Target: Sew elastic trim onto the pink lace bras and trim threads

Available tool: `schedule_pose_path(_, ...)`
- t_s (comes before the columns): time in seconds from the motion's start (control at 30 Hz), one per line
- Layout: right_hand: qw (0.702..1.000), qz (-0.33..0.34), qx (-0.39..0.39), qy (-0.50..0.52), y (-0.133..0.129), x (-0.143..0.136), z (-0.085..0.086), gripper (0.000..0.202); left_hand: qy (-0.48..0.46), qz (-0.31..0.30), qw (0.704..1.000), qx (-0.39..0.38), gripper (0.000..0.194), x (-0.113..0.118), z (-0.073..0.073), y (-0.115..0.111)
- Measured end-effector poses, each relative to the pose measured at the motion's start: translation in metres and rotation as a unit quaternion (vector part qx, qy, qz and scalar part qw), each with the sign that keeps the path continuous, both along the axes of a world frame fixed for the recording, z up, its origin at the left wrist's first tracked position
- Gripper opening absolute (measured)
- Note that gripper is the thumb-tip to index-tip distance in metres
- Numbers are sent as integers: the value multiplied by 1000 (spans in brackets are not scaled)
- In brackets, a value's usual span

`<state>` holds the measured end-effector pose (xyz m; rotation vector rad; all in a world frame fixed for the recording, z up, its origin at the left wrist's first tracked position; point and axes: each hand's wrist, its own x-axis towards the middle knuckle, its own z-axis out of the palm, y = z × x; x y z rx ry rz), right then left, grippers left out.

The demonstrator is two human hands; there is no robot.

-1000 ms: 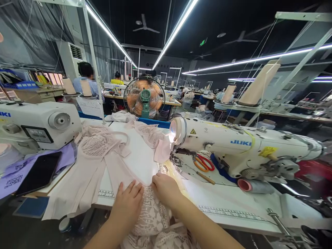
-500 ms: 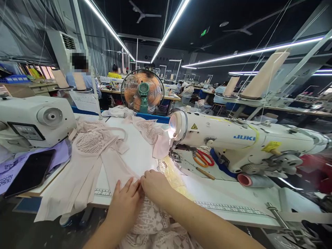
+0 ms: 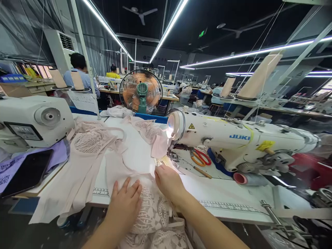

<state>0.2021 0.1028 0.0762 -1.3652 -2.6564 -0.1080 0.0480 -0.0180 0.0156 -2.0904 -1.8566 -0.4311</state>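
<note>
A pale pink garment with lace panels [image 3: 149, 211] lies at the table's front edge and hangs down toward me. My left hand [image 3: 126, 199] rests flat on its plain upper part, fingers spread. To the right, my right hand [image 3: 169, 180] pinches the garment's upper edge between closed fingers, near a yellowish see-through piece [image 3: 163, 161]. Just beyond is the lit needle area of a white sewing machine [image 3: 211, 133]. A second pink lace garment [image 3: 88, 142] is spread on the left, its long panels drooping over the edge.
Orange-and-red-handled scissors [image 3: 199, 158] and a wooden-handled tool [image 3: 202, 172] lie by the machine bed. A thread cone [image 3: 249, 178] is on its side at right. Left are a phone [image 3: 28, 171] and another machine [image 3: 38, 119]. A fan [image 3: 141, 90] stands behind the table.
My right hand has moved right and slightly away from me, drawing the garment's edge along. The hands are now apart, and more lace shows between them; the left hand lies flatter.
</note>
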Motion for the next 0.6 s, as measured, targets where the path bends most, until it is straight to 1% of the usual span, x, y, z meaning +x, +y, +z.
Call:
schedule_pose_path(0.1,1000,-15,9,8,-4,5,-1,22,-12,4,1000,-13,34,2,0,0)
schedule_pose_path(0.13,1000,-8,11,13,-5,4,-3,21,-10,4,1000,-17,34,3,1,0)
schedule_pose_path(0.27,997,73,8,30,-7,-17,-14,12,31,-1,999,-24,37,5,-1,-3)
schedule_pose_path(0.3,996,81,10,33,-6,-23,-16,9,42,-6,999,-21,38,5,-2,-5)
schedule_pose_path(0.33,996,77,15,37,-3,-27,-18,8,52,-11,998,-15,39,5,-4,-7)
schedule_pose_path(0.4,998,32,33,49,7,-24,-14,13,66,-11,998,3,39,4,-10,-14)
schedule_pose_path(0.43,997,-4,45,58,13,-16,-10,14,67,-3,998,10,39,3,-12,-17)
schedule_pose_path(0.5,990,-88,76,82,21,12,4,18,60,25,998,12,40,3,-17,-24)
schedule_pose_path(0.53,984,-123,91,93,22,31,11,20,52,36,998,7,42,2,-18,-26)
schedule_pose_path(0.6,968,-186,120,120,14,78,25,21,35,32,999,-10,43,-1,-19,-29)
